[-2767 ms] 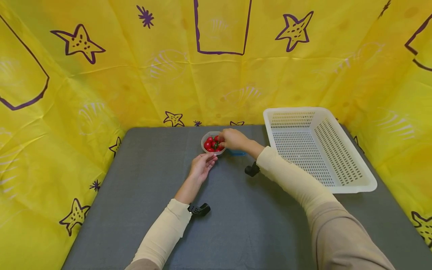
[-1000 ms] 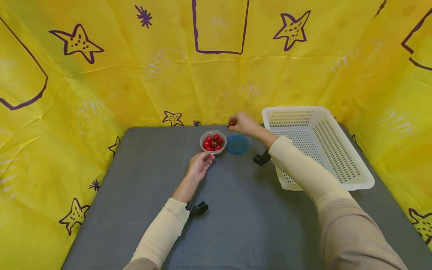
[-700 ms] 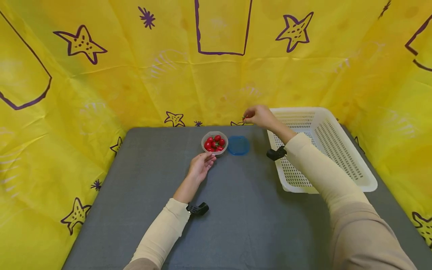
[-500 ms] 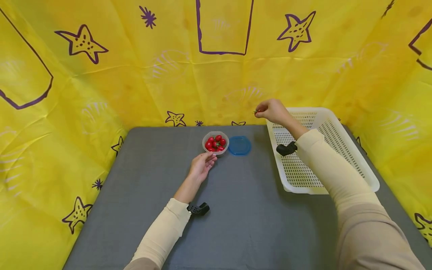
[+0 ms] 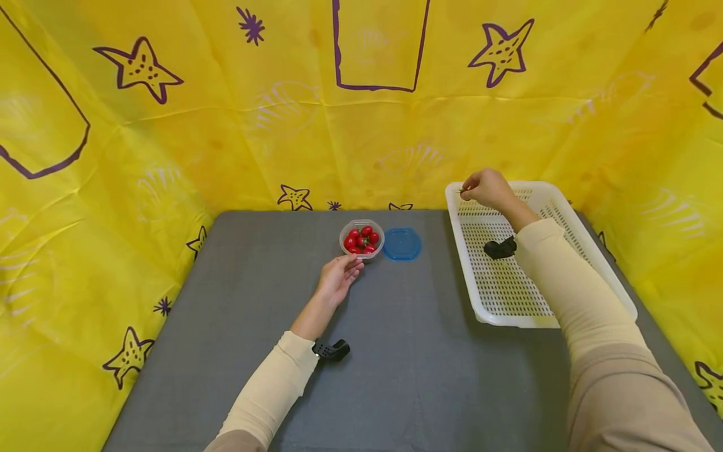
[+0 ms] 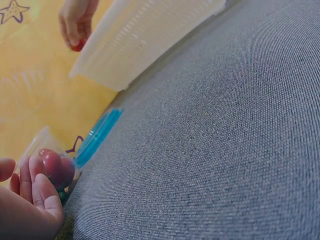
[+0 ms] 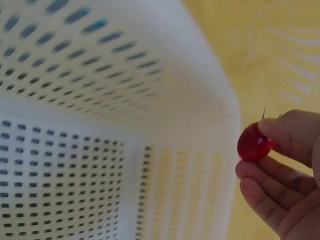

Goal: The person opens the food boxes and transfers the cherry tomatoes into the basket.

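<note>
A small clear plastic tub [image 5: 344,243] full of red cherry tomatoes [image 5: 362,240] stands on the grey table. My left hand [image 5: 337,279] rests at its near side, relaxed fingers against the outer wall near the rim. In the left wrist view the fingers [image 6: 42,192] cover part of the tub. My right hand [image 5: 490,188] is raised over the far left corner of the white perforated basket [image 5: 473,276]. In the right wrist view it pinches one cherry tomato [image 7: 254,143], green stem showing, between thumb and fingers, near the basket's rim.
A flat blue lid [image 5: 402,244] lies just right of the tub. The basket takes up the right side of the grey tabletop [image 5: 407,364]. A yellow patterned cloth [image 5: 361,138] walls off the back and sides.
My right hand has picked a cherry tomato from the tub and carried it right, past the lid, to above the basket's far left corner. The left hand has stayed by the tub.
</note>
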Action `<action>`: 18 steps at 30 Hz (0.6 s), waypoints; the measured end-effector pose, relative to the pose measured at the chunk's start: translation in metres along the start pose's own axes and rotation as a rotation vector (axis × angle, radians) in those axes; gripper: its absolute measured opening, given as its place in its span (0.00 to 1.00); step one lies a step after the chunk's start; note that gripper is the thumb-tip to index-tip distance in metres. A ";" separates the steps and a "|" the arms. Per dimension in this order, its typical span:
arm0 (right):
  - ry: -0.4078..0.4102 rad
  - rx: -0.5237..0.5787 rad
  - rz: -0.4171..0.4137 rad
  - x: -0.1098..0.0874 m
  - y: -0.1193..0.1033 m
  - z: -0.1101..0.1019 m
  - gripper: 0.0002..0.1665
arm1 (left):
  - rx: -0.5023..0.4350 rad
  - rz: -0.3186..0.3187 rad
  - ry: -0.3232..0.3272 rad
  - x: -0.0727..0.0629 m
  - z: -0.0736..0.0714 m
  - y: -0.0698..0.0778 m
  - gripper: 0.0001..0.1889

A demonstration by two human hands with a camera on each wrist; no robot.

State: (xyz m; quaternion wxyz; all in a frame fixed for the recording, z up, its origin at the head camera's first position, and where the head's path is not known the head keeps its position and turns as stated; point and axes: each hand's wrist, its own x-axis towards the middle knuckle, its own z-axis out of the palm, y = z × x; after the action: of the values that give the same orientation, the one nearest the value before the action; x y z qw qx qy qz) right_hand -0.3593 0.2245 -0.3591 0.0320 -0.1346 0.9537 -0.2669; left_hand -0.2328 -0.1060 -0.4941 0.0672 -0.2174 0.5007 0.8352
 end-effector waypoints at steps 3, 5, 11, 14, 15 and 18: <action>0.001 -0.035 0.022 0.000 0.010 0.003 0.15 | -0.004 0.007 -0.008 0.000 -0.001 -0.001 0.06; -0.012 -0.052 0.035 0.000 0.016 0.006 0.15 | -0.013 0.006 -0.012 0.001 0.000 -0.001 0.06; -0.041 -0.100 0.034 0.003 0.036 0.023 0.13 | -0.016 0.003 -0.010 0.000 0.000 -0.001 0.05; -0.049 -0.118 0.033 0.005 0.043 0.033 0.14 | -0.012 0.002 -0.006 -0.001 0.000 -0.001 0.05; -0.053 -0.124 0.033 0.006 0.045 0.036 0.15 | -0.012 0.002 -0.005 -0.001 0.000 -0.001 0.05; -0.062 -0.143 0.037 0.008 0.052 0.044 0.15 | -0.006 0.007 -0.008 -0.001 0.000 -0.002 0.05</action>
State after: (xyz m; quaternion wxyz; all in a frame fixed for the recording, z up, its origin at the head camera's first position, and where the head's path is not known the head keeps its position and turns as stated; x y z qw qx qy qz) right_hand -0.3735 0.2424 -0.4236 0.0569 -0.1269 0.9713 -0.1930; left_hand -0.2318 -0.1047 -0.4950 0.0655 -0.2124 0.4987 0.8378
